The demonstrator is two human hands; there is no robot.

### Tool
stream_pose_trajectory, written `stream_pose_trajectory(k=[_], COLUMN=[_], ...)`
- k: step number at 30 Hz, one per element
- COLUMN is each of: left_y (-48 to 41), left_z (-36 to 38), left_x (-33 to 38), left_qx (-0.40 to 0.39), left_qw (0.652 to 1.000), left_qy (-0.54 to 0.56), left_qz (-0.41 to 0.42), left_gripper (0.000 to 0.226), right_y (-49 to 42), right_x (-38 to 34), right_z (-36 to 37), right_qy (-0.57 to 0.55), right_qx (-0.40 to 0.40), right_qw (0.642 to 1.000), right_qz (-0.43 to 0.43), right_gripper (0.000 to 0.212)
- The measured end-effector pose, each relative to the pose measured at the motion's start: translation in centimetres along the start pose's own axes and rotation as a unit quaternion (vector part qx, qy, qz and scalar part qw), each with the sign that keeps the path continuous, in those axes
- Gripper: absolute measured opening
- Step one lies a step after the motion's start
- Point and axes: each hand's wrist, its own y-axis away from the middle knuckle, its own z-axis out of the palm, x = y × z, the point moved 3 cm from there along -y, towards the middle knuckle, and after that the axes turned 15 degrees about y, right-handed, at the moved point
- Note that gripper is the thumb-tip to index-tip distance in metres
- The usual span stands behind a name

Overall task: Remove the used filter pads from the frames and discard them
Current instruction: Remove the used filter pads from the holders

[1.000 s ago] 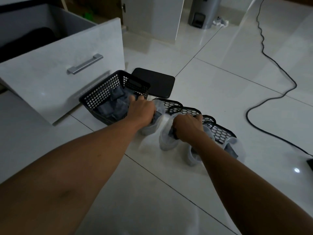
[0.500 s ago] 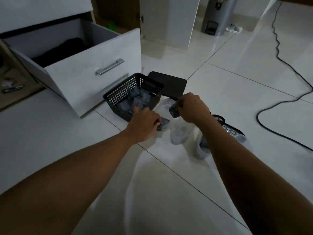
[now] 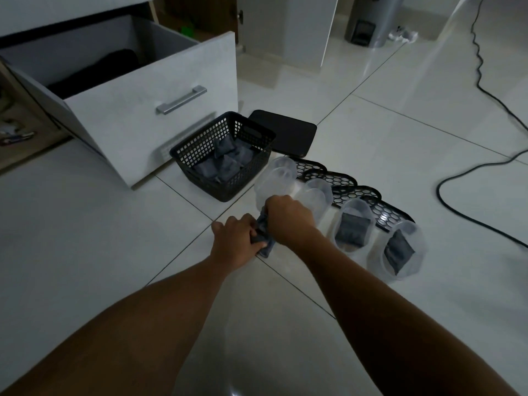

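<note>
Several clear plastic filter frames lie in a row on the floor, each backed by a black honeycomb grille [image 3: 357, 192]. The two left frames [image 3: 278, 174] [image 3: 317, 195] hold nothing. The two right frames [image 3: 353, 224] [image 3: 400, 252] each hold a grey filter pad [image 3: 351, 229] [image 3: 397, 252]. My left hand [image 3: 235, 242] and my right hand [image 3: 288, 217] both grip grey pads [image 3: 264, 241] bunched between them, low over the floor in front of the left frames. A black mesh basket [image 3: 200, 147] with several grey pads in it stands just behind.
An open white drawer [image 3: 148, 104] juts out at the left, close behind the basket. A flat black lid [image 3: 288, 132] lies behind the basket. A black cable [image 3: 468, 207] snakes over the tiles at the right. A grey bin [image 3: 371, 21] stands far back.
Both hands pulled pads out of the two left frames, leaving them bare. The hands then came together toward me, holding the pads between them. The camera view shifted back.
</note>
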Motion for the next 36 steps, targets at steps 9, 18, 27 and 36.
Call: stream_pose_trajectory(k=[9,18,27,36], left_y=[0.8,-3.6,-7.4,-6.6], left_z=[-0.7,-0.3,5.3,8.5], left_x=[-0.8,7.5,19.4,19.9], left_qx=[-0.025,0.068,-0.185,-0.198], left_qw=[0.997,0.983,0.939,0.929], left_qy=[-0.043,0.048,-0.165,-0.244], left_qz=[0.058,0.166,0.237,0.197], left_gripper=[0.089,0.035,0.032,0.021], right_y=[0.8,1.1,8.2,9.0], right_x=[-2.0,7.3,22.0,20.9], right_z=[2.4,-0.6,0.8,2.3], right_qy=[-0.010,-0.159,-0.127,-0.020], right_qx=[-0.119,-0.046,0.008,-0.104], right_qw=[0.992,0.984,0.940,0.948], right_qz=[-0.049,0.066,0.318,0.301], right_gripper=[0.031,0.018,0.023,0.028])
